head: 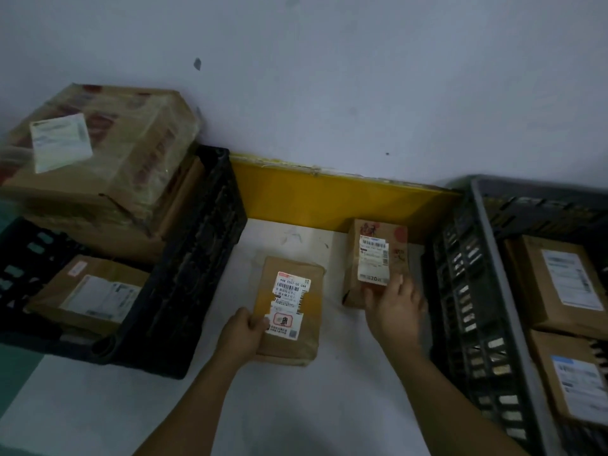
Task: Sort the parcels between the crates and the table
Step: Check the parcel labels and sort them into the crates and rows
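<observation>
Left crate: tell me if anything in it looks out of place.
The large taped box in the left crate sits tilted, well above the rim, resting on other cartons rather than flat inside. A smaller parcel lies lower beside it.

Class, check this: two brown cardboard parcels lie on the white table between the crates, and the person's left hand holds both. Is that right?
Not quite. The head view shows the left hand holds one brown cardboard parcel; the right hand holds the other brown cardboard parcel. Both lie on the white table.
</observation>
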A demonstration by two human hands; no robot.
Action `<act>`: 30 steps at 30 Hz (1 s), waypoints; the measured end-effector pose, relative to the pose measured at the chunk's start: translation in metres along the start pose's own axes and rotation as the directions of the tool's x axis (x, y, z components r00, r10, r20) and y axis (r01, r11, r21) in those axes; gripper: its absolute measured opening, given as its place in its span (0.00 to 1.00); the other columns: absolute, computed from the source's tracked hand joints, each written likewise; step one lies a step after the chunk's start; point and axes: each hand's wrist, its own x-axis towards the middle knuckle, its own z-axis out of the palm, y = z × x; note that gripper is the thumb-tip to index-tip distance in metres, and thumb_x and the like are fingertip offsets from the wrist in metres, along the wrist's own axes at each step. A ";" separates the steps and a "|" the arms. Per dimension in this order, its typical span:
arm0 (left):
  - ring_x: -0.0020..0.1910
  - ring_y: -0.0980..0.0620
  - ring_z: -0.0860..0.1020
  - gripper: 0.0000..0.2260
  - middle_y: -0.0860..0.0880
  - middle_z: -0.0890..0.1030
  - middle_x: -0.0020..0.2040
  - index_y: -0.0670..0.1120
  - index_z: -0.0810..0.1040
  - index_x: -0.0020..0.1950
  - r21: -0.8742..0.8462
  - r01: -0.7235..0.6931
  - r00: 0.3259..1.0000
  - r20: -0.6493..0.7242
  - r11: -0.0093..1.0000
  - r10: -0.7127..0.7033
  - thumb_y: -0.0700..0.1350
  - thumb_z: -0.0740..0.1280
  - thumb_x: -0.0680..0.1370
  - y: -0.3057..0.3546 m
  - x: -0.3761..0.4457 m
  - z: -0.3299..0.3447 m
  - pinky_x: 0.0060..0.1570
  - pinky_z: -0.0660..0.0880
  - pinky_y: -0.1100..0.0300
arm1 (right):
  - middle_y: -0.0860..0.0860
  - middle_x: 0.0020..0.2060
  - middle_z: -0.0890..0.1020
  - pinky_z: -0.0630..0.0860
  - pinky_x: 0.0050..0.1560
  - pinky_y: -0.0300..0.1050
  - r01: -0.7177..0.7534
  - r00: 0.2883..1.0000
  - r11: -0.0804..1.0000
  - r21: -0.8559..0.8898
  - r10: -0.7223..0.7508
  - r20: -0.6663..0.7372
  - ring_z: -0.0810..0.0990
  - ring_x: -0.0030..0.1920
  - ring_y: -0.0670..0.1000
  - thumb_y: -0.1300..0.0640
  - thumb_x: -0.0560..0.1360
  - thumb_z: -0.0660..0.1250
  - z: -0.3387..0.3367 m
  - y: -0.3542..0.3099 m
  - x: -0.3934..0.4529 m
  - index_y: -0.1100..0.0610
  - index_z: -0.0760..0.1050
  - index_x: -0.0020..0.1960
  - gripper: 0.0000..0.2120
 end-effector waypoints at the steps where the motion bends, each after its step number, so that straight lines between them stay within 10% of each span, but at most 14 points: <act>1: 0.45 0.46 0.79 0.15 0.45 0.79 0.45 0.45 0.70 0.46 -0.044 -0.010 1.000 -0.012 0.999 0.010 0.53 0.70 0.83 0.004 0.002 0.001 0.38 0.71 0.55 | 0.64 0.70 0.73 0.75 0.68 0.69 -0.053 0.998 0.999 -0.005 0.053 0.024 0.74 0.71 0.69 0.34 0.80 0.65 0.001 0.010 0.007 0.60 0.66 0.75 0.36; 11: 0.39 0.50 0.76 0.15 0.48 0.78 0.41 0.44 0.70 0.48 -0.106 -0.062 0.992 -0.116 0.992 0.049 0.53 0.68 0.84 0.066 0.014 0.008 0.33 0.66 0.57 | 0.59 0.69 0.81 0.76 0.56 0.48 -0.528 0.843 0.659 0.536 0.333 0.422 0.82 0.65 0.63 0.41 0.76 0.78 0.011 0.034 0.050 0.58 0.70 0.78 0.38; 16: 0.41 0.51 0.78 0.14 0.47 0.80 0.44 0.46 0.70 0.47 -0.158 -0.047 0.997 -0.071 0.986 0.036 0.54 0.67 0.85 0.084 0.018 0.029 0.33 0.69 0.58 | 0.49 0.58 0.89 0.85 0.61 0.54 -0.593 0.792 0.527 0.609 0.245 0.559 0.89 0.56 0.53 0.42 0.64 0.85 0.020 0.054 0.046 0.52 0.82 0.69 0.37; 25: 0.54 0.47 0.81 0.13 0.51 0.83 0.56 0.48 0.77 0.64 -0.285 -0.038 0.995 -0.094 0.958 0.011 0.55 0.67 0.84 0.091 0.017 0.020 0.55 0.80 0.49 | 0.45 0.62 0.82 0.79 0.58 0.53 -0.548 0.835 0.380 0.745 0.202 0.511 0.81 0.59 0.48 0.38 0.78 0.75 -0.015 0.036 0.025 0.41 0.74 0.72 0.26; 30: 0.47 0.52 0.80 0.11 0.51 0.84 0.52 0.50 0.81 0.57 -0.333 -0.073 0.979 -0.204 0.940 0.004 0.56 0.67 0.84 0.105 0.003 -0.001 0.43 0.74 0.56 | 0.45 0.63 0.82 0.83 0.60 0.60 -0.513 0.858 0.307 0.802 0.155 0.490 0.83 0.61 0.52 0.37 0.77 0.76 -0.038 0.018 0.033 0.44 0.72 0.71 0.27</act>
